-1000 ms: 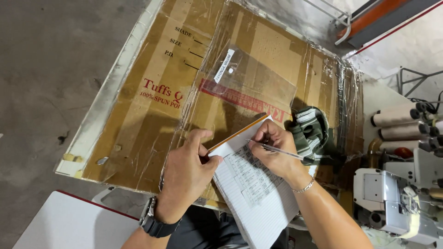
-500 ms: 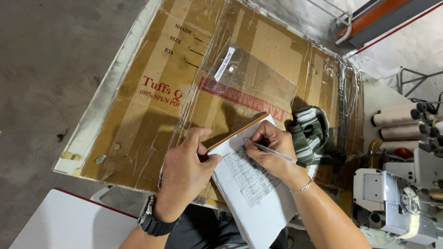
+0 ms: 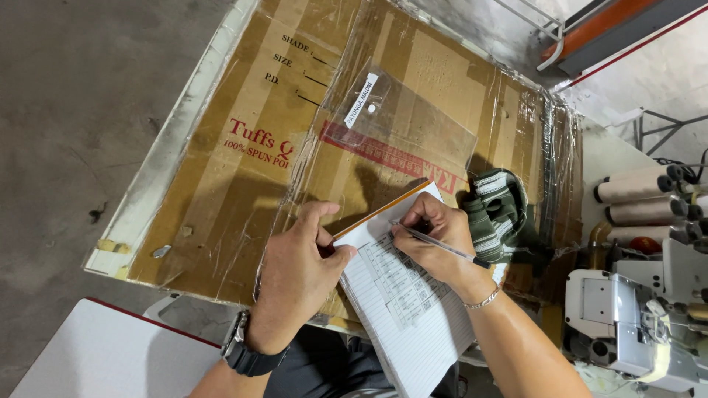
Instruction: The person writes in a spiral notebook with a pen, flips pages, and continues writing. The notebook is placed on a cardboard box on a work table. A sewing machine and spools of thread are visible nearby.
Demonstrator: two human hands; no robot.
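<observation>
Flattened cardboard (image 3: 243,199), wrapped in clear plastic and printed in red and black, covers the table top, and bare concrete floor (image 3: 81,103) lies to its left. Nearest the camera, a white lined notepad (image 3: 413,324) with an orange top edge rests tilted on the cardboard's near edge, with a printed grid of boxes showing on its page. The left hand (image 3: 299,276), a dark watch (image 3: 247,354) at its wrist, lies flat on the notepad's left corner, fingers loosely together and thumb spread toward the page. The right hand (image 3: 435,239), a thin bracelet (image 3: 483,298) on its wrist, pinches a pen (image 3: 442,247) between thumb and fingers, the tip touching the paper near the top of the grid. Just beyond that hand sits a folded piece of green striped knit fabric (image 3: 501,214). Further up the cardboard lies a clear plastic bag (image 3: 398,121) with a white label. At the right edge stand a white sewing machine (image 3: 634,324) and cones of thread (image 3: 634,199).
</observation>
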